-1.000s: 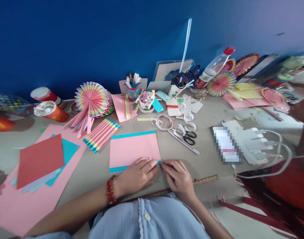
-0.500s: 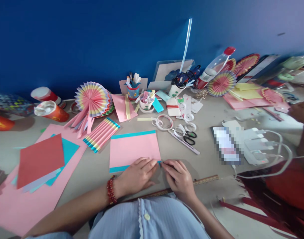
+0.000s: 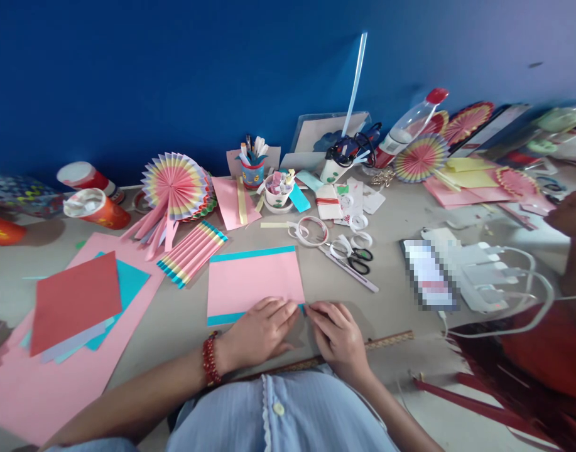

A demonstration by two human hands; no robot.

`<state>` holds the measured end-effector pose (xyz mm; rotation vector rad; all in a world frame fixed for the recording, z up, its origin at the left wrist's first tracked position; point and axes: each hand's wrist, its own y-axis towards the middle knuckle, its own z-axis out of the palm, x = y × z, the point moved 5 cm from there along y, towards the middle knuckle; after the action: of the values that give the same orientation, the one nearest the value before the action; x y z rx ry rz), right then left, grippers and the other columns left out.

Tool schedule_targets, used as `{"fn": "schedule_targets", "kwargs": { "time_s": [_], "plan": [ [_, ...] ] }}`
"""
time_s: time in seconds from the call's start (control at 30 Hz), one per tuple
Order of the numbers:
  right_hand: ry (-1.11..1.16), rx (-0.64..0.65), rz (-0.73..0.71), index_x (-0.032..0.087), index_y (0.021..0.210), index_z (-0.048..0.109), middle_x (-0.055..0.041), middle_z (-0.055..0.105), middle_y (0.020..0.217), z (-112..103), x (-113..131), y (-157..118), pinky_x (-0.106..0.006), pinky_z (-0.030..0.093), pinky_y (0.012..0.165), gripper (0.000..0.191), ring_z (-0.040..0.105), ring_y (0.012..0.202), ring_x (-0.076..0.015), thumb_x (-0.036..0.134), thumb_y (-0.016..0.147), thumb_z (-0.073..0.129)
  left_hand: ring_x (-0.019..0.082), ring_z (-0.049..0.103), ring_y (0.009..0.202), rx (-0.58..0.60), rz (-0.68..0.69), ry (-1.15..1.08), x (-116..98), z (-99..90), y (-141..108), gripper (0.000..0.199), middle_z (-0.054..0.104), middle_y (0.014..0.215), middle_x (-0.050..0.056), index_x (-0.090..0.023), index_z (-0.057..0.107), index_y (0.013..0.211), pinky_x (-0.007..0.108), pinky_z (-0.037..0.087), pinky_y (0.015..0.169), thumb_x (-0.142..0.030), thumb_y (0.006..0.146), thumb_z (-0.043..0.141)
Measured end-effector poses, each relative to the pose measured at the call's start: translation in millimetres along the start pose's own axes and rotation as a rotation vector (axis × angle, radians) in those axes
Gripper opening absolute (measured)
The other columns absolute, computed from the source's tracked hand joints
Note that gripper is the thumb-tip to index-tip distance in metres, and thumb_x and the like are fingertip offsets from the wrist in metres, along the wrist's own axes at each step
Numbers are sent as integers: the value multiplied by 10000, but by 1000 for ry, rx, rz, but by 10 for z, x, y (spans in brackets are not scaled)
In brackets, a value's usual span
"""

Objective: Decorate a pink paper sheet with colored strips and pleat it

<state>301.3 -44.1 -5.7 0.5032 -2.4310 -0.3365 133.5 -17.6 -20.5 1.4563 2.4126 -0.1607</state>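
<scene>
Hands nearly together, my left hand (image 3: 257, 333) lies flat over the near edge of the pink sheet (image 3: 256, 280), my right hand (image 3: 339, 336) at its corner, fingers bunched. The sheet rests on the grey tabletop (image 3: 386, 276); left of it, the pleated strip (image 3: 192, 254); beyond it, the blue wall (image 3: 198, 69).

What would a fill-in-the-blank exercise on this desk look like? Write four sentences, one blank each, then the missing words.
The sheet edged with two blue strips is otherwise ____.
The hand wearing the beaded bracelet is the person's ____ one.
The scissors have ____ handles.
The plastic bottle has a ____ cap.

Missing words: pink; left; black; red.
</scene>
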Motion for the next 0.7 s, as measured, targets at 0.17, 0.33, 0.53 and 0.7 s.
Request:
{"fn": "schedule_targets", "kwargs": {
  "time_s": [0.17, 0.33, 0.53, 0.7],
  "plan": [
    [7, 0, 3, 244, 1238, 674, -86, 663, 1058, -7, -9, 16, -375, 546, 788, 420, 593, 919, -222, 66, 905, 488, 280, 457, 1318, 2, -3, 0, 2, 3, -5, 582, 505, 1433, 142, -115, 446, 1414, 408, 323, 1132, -476, 963, 511],
    [-10, 0, -1, 241, 1214, 686, -86, 668, 1062, -19, 4, 7, -377, 550, 792, 414, 601, 922, -223, 70, 893, 490, 277, 460, 1317, -3, -6, -6, -4, -6, -4, 597, 511, 1425, 143, -110, 438, 1418, 404, 328, 1132, -486, 960, 514],
    [49, -4, 3, 236, 1139, 710, -76, 677, 1045, -45, 14, -8, -382, 540, 817, 371, 610, 940, -217, 63, 883, 506, 278, 467, 1309, -10, -17, -3, -9, -8, 0, 611, 516, 1421, 142, -107, 441, 1412, 404, 331, 1130, -500, 952, 526],
    [6, 2, 7, 225, 1218, 676, -93, 663, 1072, -15, -3, 17, -393, 537, 810, 408, 598, 939, -226, 66, 895, 484, 274, 465, 1316, -10, -15, -5, -7, -10, -7, 600, 513, 1427, 137, -117, 447, 1410, 404, 328, 1133, -492, 950, 534]
  ]
}}
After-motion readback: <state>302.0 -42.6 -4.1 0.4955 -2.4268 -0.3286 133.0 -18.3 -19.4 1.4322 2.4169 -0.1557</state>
